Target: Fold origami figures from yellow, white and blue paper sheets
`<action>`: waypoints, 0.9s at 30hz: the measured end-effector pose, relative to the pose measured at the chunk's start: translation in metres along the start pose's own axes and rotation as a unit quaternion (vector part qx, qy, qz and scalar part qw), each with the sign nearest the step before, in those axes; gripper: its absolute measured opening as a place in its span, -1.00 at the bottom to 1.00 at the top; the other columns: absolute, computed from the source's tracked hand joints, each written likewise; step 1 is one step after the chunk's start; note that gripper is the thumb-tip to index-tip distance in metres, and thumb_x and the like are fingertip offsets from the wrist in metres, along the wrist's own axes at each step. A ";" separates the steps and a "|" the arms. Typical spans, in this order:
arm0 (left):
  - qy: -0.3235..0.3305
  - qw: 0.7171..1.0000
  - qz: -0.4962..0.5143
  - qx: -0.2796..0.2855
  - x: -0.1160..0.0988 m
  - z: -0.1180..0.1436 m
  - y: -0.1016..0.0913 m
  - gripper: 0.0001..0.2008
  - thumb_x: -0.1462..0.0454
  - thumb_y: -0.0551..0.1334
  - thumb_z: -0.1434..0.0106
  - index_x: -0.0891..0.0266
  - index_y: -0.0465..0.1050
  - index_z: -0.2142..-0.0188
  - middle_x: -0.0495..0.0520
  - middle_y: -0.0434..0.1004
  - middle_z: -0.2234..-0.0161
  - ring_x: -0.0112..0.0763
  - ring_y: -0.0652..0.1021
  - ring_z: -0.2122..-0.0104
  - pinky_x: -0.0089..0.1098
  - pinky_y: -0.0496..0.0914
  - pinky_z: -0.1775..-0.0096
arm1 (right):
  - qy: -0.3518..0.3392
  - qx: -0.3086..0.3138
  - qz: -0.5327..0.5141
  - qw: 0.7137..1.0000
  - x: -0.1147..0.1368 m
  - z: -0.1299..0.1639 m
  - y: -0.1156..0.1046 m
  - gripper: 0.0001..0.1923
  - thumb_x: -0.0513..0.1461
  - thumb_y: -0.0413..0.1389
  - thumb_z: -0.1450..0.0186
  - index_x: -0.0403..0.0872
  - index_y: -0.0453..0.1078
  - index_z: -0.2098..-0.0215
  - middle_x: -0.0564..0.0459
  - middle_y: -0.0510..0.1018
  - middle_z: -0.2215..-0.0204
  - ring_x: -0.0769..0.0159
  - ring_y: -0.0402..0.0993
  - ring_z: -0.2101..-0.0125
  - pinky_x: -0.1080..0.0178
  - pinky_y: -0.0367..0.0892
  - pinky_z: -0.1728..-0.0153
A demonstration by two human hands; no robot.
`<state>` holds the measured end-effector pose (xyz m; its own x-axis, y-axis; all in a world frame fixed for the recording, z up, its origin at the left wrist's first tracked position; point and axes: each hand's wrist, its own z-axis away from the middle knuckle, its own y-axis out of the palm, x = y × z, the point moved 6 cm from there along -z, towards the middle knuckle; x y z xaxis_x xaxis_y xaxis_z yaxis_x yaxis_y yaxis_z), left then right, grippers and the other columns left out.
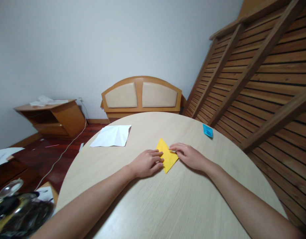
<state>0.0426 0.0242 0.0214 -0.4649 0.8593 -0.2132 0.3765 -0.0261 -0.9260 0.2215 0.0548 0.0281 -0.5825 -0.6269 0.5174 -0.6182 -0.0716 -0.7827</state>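
Pressing flat on the folded yellow paper [168,156], both hands, left [146,163] and right [189,156], grasp nothing; creased white paper [112,136] and a small blue piece [207,130] lie well apart on the desk [168,205].

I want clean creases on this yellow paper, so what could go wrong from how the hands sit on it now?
1. The left hand and right hand press only the side edges of the folded yellow paper; its upper and lower tips lie free and might shift or spring up, skewing the crease.
2. The table looks smooth, so uneven pressure may slide the paper.
3. The blue paper piece sits near the table's edge; a stray right forearm could knock it off.
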 end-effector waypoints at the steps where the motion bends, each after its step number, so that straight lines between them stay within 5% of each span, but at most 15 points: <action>1: -0.003 1.000 0.006 -0.003 0.001 0.000 0.001 -0.71 0.18 0.07 -0.44 0.23 0.52 0.07 0.21 0.51 -0.10 -0.18 0.48 -0.13 -0.14 0.32 -0.20 | -0.006 0.008 -0.012 1.000 0.002 0.000 0.000 -0.60 -0.39 -0.04 -0.29 0.00 0.54 0.05 -0.02 0.57 -0.01 0.18 0.48 -0.02 0.05 0.34 -0.11; 9: -0.042 0.999 0.026 -0.002 0.007 0.000 0.002 -0.75 0.17 0.23 -0.29 0.26 0.50 0.12 0.21 0.49 -0.13 -0.13 0.46 -0.15 -0.16 0.37 -0.16 | -0.034 0.075 -0.050 0.995 0.014 0.004 0.002 -0.44 -0.48 -0.01 -0.05 -0.02 0.55 0.07 0.01 0.62 0.04 0.20 0.52 0.01 0.08 0.36 -0.11; 23: -0.055 0.998 0.023 0.018 0.002 0.001 0.001 -0.64 0.09 0.25 -0.24 0.28 0.46 0.07 0.26 0.44 -0.16 -0.06 0.40 -0.20 -0.14 0.31 -0.20 | -0.020 0.073 -0.002 0.997 0.012 0.004 0.002 -0.71 -0.36 0.09 -0.23 -0.03 0.57 0.15 -0.03 0.63 0.20 0.20 0.53 0.16 0.14 0.37 0.04; 27: -0.053 0.998 0.027 0.011 0.002 0.002 0.002 -0.61 0.12 0.24 -0.24 0.28 0.44 0.01 0.25 0.46 -0.15 -0.06 0.39 -0.21 -0.13 0.30 -0.22 | 0.003 0.061 -0.029 0.998 0.012 0.003 0.005 -0.68 -0.29 0.10 -0.29 -0.05 0.48 -0.01 -0.05 0.61 0.17 0.21 0.53 0.20 0.16 0.40 0.11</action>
<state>0.0415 0.0248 0.0184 -0.5269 0.7979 -0.2927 0.3861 -0.0821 -0.9188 0.2133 0.0444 0.0294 -0.5515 -0.6142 0.5644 -0.5824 -0.2008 -0.7877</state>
